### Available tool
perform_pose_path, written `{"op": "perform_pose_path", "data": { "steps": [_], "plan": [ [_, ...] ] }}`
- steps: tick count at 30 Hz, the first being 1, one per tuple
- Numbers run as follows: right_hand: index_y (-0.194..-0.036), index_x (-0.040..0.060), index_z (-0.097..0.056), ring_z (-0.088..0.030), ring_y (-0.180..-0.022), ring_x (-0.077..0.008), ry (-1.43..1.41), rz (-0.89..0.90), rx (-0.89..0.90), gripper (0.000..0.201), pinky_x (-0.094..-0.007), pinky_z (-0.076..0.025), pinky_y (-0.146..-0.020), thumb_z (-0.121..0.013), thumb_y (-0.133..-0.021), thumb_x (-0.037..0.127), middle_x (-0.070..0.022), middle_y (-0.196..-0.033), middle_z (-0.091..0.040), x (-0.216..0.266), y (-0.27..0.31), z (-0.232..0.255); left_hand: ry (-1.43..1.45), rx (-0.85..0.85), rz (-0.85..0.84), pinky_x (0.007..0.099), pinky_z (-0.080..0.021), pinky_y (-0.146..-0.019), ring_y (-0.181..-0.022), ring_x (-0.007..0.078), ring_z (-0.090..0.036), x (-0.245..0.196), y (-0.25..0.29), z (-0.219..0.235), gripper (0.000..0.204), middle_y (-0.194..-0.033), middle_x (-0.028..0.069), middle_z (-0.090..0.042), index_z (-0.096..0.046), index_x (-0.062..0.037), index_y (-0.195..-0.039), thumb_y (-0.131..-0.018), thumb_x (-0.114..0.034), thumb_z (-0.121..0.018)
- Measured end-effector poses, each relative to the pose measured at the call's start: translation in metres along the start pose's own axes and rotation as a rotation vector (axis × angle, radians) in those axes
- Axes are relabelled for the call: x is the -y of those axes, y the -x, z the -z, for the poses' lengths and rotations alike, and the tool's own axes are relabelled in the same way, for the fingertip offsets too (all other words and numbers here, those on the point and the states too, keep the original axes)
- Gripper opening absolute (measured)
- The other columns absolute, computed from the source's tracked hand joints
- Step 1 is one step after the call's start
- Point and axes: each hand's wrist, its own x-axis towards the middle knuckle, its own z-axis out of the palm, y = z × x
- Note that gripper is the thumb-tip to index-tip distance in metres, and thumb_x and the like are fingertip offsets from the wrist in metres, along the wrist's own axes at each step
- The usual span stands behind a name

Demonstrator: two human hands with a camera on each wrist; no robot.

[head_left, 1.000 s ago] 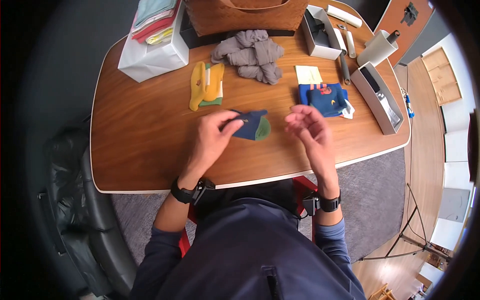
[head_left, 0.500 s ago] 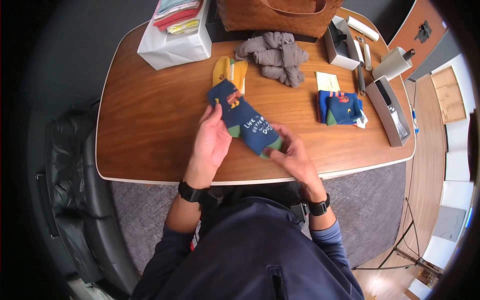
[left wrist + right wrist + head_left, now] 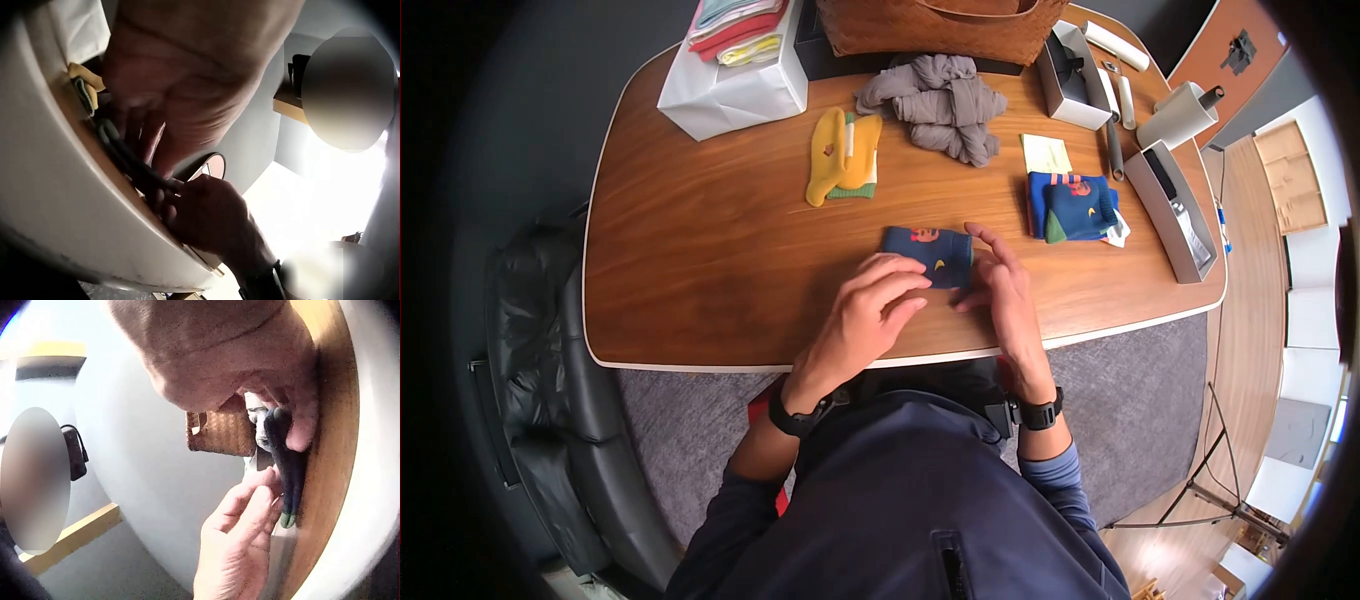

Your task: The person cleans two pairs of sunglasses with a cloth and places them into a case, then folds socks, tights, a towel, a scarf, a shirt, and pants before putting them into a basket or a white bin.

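Observation:
A navy sock, folded to a small rectangle with a red figure and a yellow moon, lies on the wooden table in front of the person. Over its left part is the left hand, fingertips on the fabric and thumb apart. At the cuff end, the right hand has its index finger by the far corner and its thumb by the near one. In the right wrist view the sock appears edge-on, with green at its end. The right palm is hidden from the head view.
Yellow socks lie at left, folded blue socks at right beside a yellow note. Grey cloth, a woven basket and a white box of folded cloths stand behind. An open box is at the right edge.
The sock, held up and stretched between both hands half a second ago, is now folded and down on the table. Both hands have come closer together around it.

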Motion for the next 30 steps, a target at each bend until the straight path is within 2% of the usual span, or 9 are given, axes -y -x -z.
{"op": "perform_pose_path", "data": {
  "steps": [3,7,11,12,18,23,25,27,30],
  "plan": [
    [-0.139,0.0004,-0.055,-0.064,-0.071,-0.0160,0.411,0.177,-0.069,0.048,-0.0322,-0.050,-0.063,-0.063,-0.092,0.004,-0.0135,-0.087,-0.069,0.006,0.003,-0.014,0.202,0.047,0.174,0.0346,-0.053,-0.095,-0.109,0.0235,-0.069,0.012,0.007,0.008,0.023,-0.117,0.0135,-0.073,-0.072,0.0018,-0.110,-0.087,0.001,-0.075],
    [-0.131,0.0003,-0.061,-0.064,-0.082,-0.0116,0.277,0.300,0.004,0.039,-0.0287,-0.051,-0.071,-0.065,-0.092,-0.001,-0.0099,-0.094,-0.071,0.007,0.002,-0.004,0.020,-0.380,0.212,0.0339,-0.048,-0.104,-0.120,0.0218,-0.063,0.008,-0.012,-0.002,0.055,-0.132,0.0143,-0.065,-0.058,0.0009,-0.137,-0.087,-0.008,-0.079],
    [-0.128,-0.0017,-0.062,-0.066,-0.101,-0.0094,-0.084,0.268,-0.062,0.033,-0.0252,-0.054,-0.088,-0.063,-0.095,-0.005,-0.0052,-0.112,-0.071,0.029,0.006,0.034,0.824,0.151,0.542,0.0299,-0.054,-0.090,-0.098,0.0142,-0.068,-0.007,-0.049,-0.005,0.038,-0.109,0.0098,-0.072,-0.063,0.0005,-0.123,-0.092,-0.016,-0.078],
    [-0.126,-0.0025,-0.062,-0.067,-0.101,-0.0104,-0.045,0.310,-0.125,0.031,-0.0262,-0.055,-0.089,-0.064,-0.095,-0.005,-0.0061,-0.113,-0.072,0.036,0.001,0.053,0.798,0.202,0.585,0.0248,-0.056,-0.073,-0.086,0.0081,-0.067,-0.017,-0.068,-0.010,0.029,-0.104,0.0075,-0.072,-0.064,-0.0005,-0.116,-0.094,-0.015,-0.077],
    [-0.117,-0.0053,-0.066,-0.071,-0.090,-0.0155,0.420,0.413,-0.446,0.026,-0.0300,-0.057,-0.079,-0.067,-0.091,0.001,-0.0111,-0.106,-0.073,0.069,-0.030,0.141,0.688,0.209,0.359,0.0235,-0.051,-0.055,-0.068,0.0068,-0.064,-0.026,-0.173,-0.094,0.026,-0.090,0.0032,-0.072,-0.064,0.0005,-0.110,-0.092,-0.013,-0.078],
    [-0.115,-0.0029,-0.066,-0.069,-0.096,-0.0300,1.075,0.380,-0.535,0.031,-0.0432,-0.056,-0.087,-0.071,-0.087,0.009,-0.0163,-0.105,-0.070,0.055,-0.043,0.154,0.220,0.119,0.227,0.0298,-0.052,-0.057,-0.065,0.0129,-0.065,-0.003,-0.185,-0.129,0.037,-0.076,0.0056,-0.069,-0.065,0.0013,-0.109,-0.083,-0.015,-0.085],
    [-0.123,0.0022,-0.063,-0.064,-0.106,-0.0380,1.077,0.492,-0.585,0.039,-0.0480,-0.052,-0.090,-0.072,-0.086,0.010,-0.0170,-0.116,-0.065,0.029,-0.053,0.159,0.111,0.050,0.122,0.0336,-0.052,-0.059,-0.065,0.0162,-0.065,-0.006,-0.172,-0.121,0.039,-0.073,0.0067,-0.067,-0.065,0.0008,-0.108,-0.081,-0.017,-0.087],
    [-0.124,0.0040,-0.064,-0.063,-0.099,-0.0333,1.115,0.760,-0.698,0.037,-0.0417,-0.052,-0.085,-0.071,-0.087,0.006,-0.0132,-0.114,-0.065,0.044,-0.041,0.141,0.132,0.042,0.082,0.0360,-0.050,-0.063,-0.067,0.0197,-0.062,-0.015,-0.164,-0.093,0.035,-0.073,0.0103,-0.063,-0.065,-0.0001,-0.102,-0.082,-0.018,-0.087],
    [-0.120,0.0028,-0.066,-0.056,-0.089,-0.0169,0.818,0.694,-0.676,0.030,-0.0297,-0.046,-0.074,-0.067,-0.090,0.000,-0.0075,-0.111,-0.064,0.061,-0.022,0.117,-0.261,-0.257,-0.101,0.0351,-0.050,-0.064,-0.071,0.0229,-0.064,-0.004,-0.146,-0.029,0.025,-0.083,0.0103,-0.063,-0.067,-0.0029,-0.088,-0.082,-0.018,-0.086]
  ]
}}
